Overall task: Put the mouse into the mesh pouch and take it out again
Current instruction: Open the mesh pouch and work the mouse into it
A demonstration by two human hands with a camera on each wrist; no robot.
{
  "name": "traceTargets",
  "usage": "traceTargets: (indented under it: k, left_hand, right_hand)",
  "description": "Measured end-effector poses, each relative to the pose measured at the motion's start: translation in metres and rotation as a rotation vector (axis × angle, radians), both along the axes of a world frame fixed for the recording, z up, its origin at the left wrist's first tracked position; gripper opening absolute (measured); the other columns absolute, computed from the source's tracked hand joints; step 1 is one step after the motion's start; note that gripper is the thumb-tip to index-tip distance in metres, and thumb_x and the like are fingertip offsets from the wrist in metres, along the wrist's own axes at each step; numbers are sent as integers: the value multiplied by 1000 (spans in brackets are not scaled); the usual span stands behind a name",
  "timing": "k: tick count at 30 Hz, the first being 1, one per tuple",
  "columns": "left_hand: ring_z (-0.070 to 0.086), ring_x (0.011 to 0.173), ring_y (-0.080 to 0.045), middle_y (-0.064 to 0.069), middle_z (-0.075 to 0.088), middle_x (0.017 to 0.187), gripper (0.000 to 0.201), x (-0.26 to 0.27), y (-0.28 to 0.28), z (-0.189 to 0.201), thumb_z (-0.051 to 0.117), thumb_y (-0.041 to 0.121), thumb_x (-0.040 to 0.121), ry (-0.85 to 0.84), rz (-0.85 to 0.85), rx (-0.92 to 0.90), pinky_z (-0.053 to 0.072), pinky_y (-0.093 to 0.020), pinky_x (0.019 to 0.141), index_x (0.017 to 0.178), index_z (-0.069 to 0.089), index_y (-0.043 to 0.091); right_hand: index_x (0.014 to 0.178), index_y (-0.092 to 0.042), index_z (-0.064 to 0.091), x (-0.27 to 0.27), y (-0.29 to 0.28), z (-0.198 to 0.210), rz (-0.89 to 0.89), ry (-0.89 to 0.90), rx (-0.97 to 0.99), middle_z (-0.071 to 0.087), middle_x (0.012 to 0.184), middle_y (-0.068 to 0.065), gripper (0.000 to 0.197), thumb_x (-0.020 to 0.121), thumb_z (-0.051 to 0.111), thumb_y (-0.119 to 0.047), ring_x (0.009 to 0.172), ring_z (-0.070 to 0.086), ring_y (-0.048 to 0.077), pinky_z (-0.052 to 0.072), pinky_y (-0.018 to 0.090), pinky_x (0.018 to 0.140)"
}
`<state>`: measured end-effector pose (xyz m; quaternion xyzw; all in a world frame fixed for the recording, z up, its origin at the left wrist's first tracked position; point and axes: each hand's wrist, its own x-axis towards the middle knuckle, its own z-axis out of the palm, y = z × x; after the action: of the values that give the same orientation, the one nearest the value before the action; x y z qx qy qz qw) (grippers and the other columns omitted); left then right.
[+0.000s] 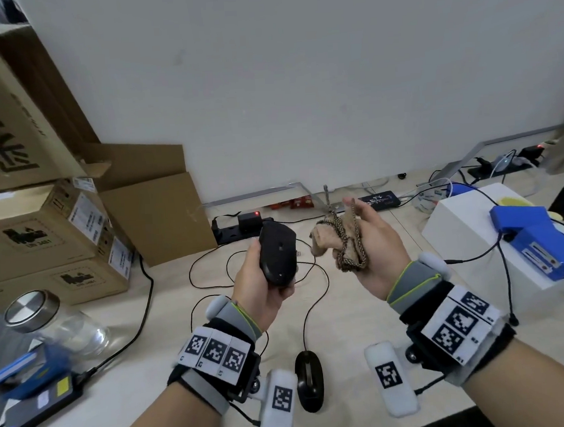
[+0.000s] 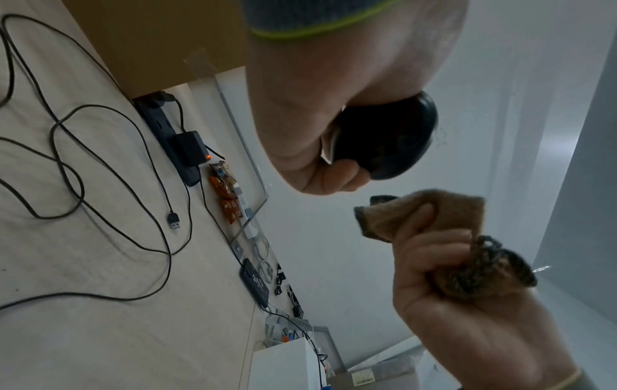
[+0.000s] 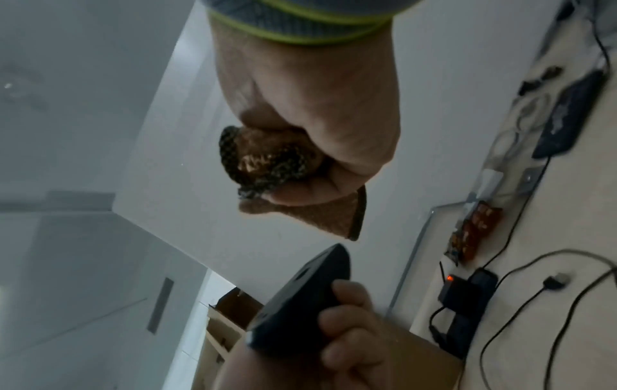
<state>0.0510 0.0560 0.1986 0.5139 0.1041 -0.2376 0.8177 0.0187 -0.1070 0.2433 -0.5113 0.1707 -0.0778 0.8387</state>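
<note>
Left hand (image 1: 261, 280) grip hiding mouse (image 1: 277, 256) top, right hand (image 1: 373, 250) crumpling mesh pouch (image 1: 335, 243)

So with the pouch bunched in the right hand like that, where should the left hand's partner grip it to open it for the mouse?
Probably at the dark-edged rim of the mesh pouch, approached from the mouse side. That end sticks free of the right hand, while the rest is crumpled in the fist with the cord wrapped round it. The left hand is occupied gripping the mouse.

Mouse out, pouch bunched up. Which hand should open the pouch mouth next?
Probably right: the right hand already clutches the mesh pouch; the left hand is full with the mouse.
</note>
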Motion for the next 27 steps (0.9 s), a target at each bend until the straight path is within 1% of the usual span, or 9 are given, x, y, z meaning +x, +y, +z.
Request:
traceTargets:
  k: [4,7,9,11,14,17,21,23,27]
  left_hand:
    - [49,50,-20,-14,55,72,55,-2,-7,-2,31,54,99,3,4,18,37,-22,41,101,60,8]
    - [64,70,-22,-9,69,86,56,0,-11,0,30,55,99,17,-2,5,50,-27,56,105,65,12]
    - [68,78,-23,-8,73,92,55,1,-13,0,32,56,98,32,-5,-23,54,-32,65,108,66,13]
    - [59,58,-19,-7,67,77,53,-1,-13,1,34,57,97,32,-19,-12,46,-25,49,99,66,15]
    - [47,50,-18,-10,56,71,51,-6,-14,1,35,56,97,26,-60,10,37,-22,40,95,63,12]
    - [48,54,-19,-10,57,73,49,-7,-15,1,37,55,97,6,-70,26,36,-22,41,98,63,13]
    - [69,91,-29,-13,71,106,61,4,-10,-1,40,61,93,81,-11,-2,55,-38,74,114,65,10]
    - [67,103,-30,-16,69,114,63,4,-6,-1,41,62,92,93,-9,-1,53,-42,83,119,63,9]
    - [51,57,-19,-7,61,69,47,-6,-11,0,35,51,99,-22,-105,118,32,-26,53,85,64,16]
  right_hand:
    - [108,-8,60,-3,7,1,257,-105,40,64,94,14,25,87,51,2,69,64,22,57,33,58]
    - [110,-13,61,-5,9,-14,351,-189,-336,69,97,5,38,76,65,5,86,66,15,56,31,78]
    - [103,-21,65,-5,11,-23,247,-231,-706,69,94,-7,36,78,71,3,86,65,0,51,22,82]
    - [96,-20,67,-2,12,-33,75,-321,-1025,58,102,-15,23,76,76,-12,90,56,-9,44,14,82]
    - [93,-13,63,12,5,-41,-100,-314,-1127,48,110,-5,25,77,73,-30,93,53,1,46,21,82]
    - [97,-15,56,11,11,-39,-137,-174,-1131,60,87,-9,21,87,66,-30,80,57,11,41,27,69]
    - [109,-22,59,-17,39,-40,80,-450,-1270,60,101,-4,29,89,51,-42,90,59,15,47,28,75]
    - [109,-23,59,-18,41,-44,152,-509,-1345,59,99,-1,31,91,50,-47,86,59,19,50,32,71]
    - [106,-22,59,15,22,-44,-51,-338,-1415,63,100,0,37,90,42,-51,87,60,23,49,33,68]
